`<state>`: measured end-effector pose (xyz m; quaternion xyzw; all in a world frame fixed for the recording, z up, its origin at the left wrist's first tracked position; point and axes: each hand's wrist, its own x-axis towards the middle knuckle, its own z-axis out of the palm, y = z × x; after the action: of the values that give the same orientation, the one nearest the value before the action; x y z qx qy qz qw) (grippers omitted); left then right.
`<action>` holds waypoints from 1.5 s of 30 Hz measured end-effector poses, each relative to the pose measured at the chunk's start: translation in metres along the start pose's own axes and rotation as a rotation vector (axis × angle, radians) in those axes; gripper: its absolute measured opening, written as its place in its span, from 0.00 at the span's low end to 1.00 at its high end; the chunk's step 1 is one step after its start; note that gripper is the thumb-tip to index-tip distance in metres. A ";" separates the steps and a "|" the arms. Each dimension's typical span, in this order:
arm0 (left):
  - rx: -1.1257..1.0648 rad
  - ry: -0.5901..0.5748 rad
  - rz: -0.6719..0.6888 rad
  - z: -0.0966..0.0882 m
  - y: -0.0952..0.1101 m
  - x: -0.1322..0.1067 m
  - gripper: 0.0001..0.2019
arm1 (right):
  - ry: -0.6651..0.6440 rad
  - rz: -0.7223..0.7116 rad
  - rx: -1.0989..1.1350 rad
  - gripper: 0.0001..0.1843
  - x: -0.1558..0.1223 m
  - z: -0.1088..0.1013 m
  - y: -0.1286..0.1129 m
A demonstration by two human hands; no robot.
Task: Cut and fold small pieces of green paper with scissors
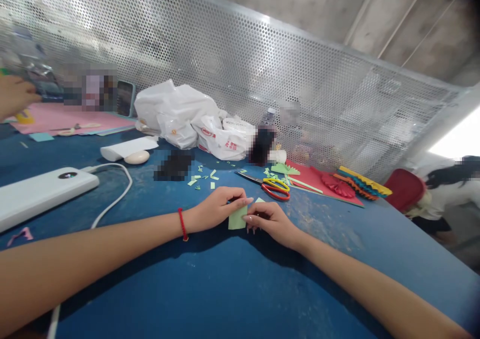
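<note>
Between my hands is a small piece of light green paper, held a little above the blue table. My left hand, with a red cord bracelet on its wrist, pinches the paper's upper part between thumb and fingers. From the other side my right hand closes its thumb and fingertips on the paper's right edge. A pale green corner shows above the right hand's fingers. Just beyond my hands lie scissors with red and yellow handles, and several green paper scraps.
White plastic bags stand by the perforated metal screen. Red paper and folded paper strips lie right. A white power bank with its cable is left. Another person's hand is at far left.
</note>
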<state>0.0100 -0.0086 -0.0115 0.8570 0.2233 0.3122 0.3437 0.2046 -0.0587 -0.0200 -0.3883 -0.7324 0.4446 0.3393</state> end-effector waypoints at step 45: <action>0.214 0.103 -0.041 0.000 0.003 -0.004 0.25 | 0.167 -0.120 -0.033 0.11 0.001 -0.007 0.000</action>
<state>0.0077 -0.0127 -0.0106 0.8669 0.2900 0.3233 0.2446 0.2097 -0.0553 -0.0171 -0.3847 -0.7308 0.3776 0.4188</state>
